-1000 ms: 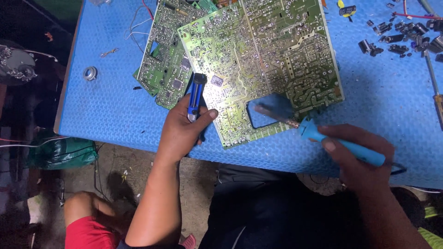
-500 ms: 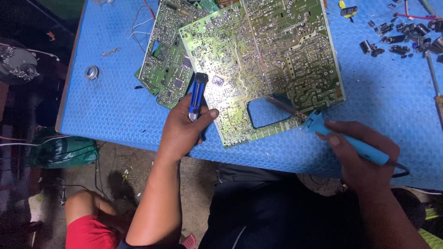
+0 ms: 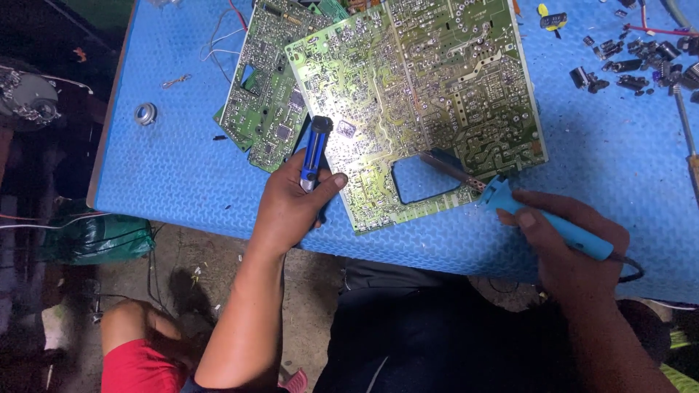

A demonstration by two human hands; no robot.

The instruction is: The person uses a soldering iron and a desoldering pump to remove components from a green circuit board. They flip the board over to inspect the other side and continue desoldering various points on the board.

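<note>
1. Blue dimpled foam desk (image 3: 182, 175) carries our green circuit board (image 3: 429, 94).
2. Our left hand (image 3: 291, 207) grips a blue desoldering pump (image 3: 314, 149) at the board's left edge.
3. Our right hand (image 3: 571, 244) clasps a blue soldering iron (image 3: 524, 211), its metal tip on the board's lower edge.

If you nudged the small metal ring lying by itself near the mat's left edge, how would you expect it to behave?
The ring lies flat, so it would probably slide rather than roll. The bumpy blue mat would likely slow it quickly. It looks small and thin, so probably light, and fiddly to pinch up off the mat. It sits close to the mat's edge, so a hard push might send it off.
</note>
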